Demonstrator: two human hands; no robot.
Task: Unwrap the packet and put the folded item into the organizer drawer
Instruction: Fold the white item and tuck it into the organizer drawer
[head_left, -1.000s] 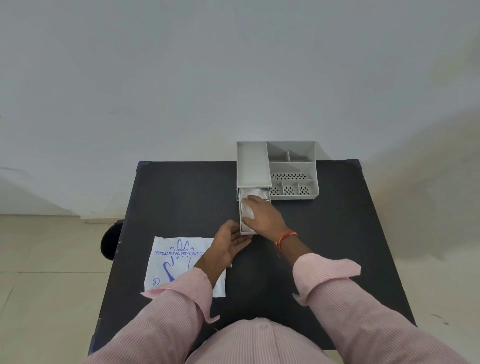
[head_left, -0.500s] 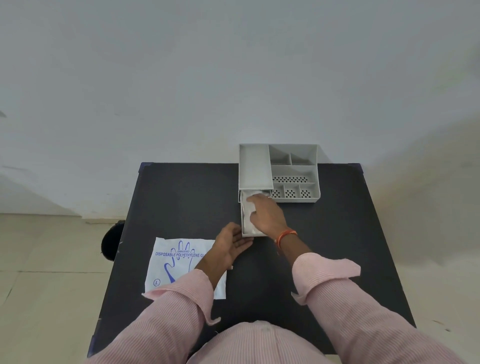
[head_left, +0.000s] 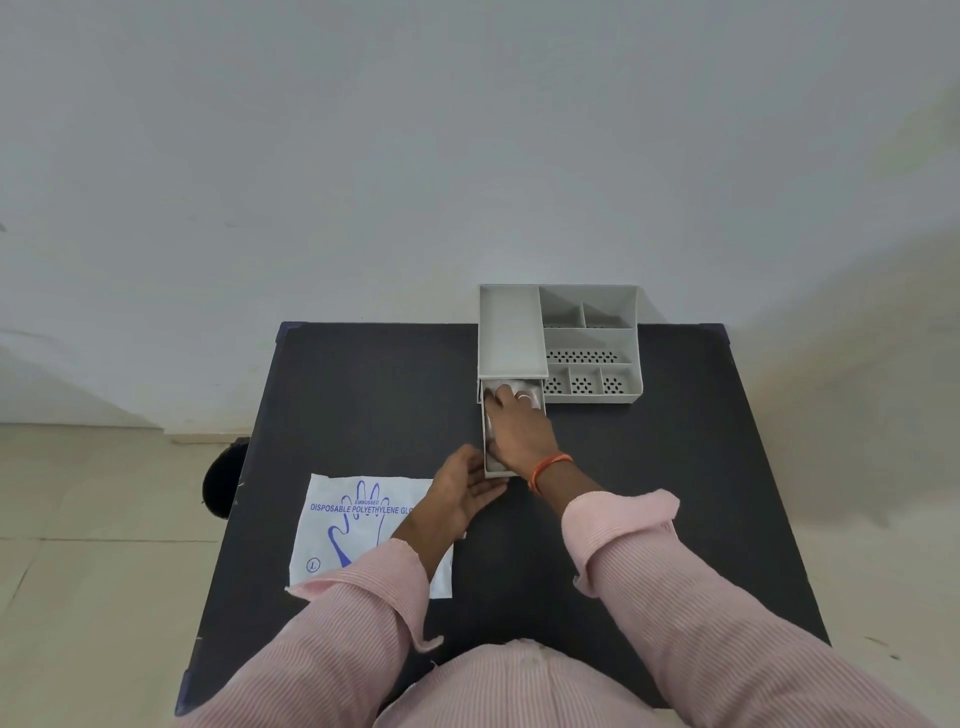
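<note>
A grey organizer (head_left: 511, 332) stands at the far edge of the black table (head_left: 363, 395). Its drawer (head_left: 498, 470) is pulled out toward me. A folded clear plastic item (head_left: 501, 388) lies in the drawer's far end, mostly hidden. My right hand (head_left: 517, 431) lies flat inside the drawer, fingers pressing down on that item. My left hand (head_left: 462, 486) rests open against the drawer's near left corner, palm turned to it. The empty white wrapper (head_left: 343, 525), printed with a blue glove, lies flat on the table at the near left, partly under my left sleeve.
The organizer's right side has several open compartments (head_left: 589, 358), some with perforated floors. A dark round object (head_left: 223, 483) sits on the floor beside the table's left edge. A pale wall rises right behind the table.
My right hand has slid further along the drawer toward the organizer, pushing the folded item deeper in. My left hand has stayed at the drawer's near corner.
</note>
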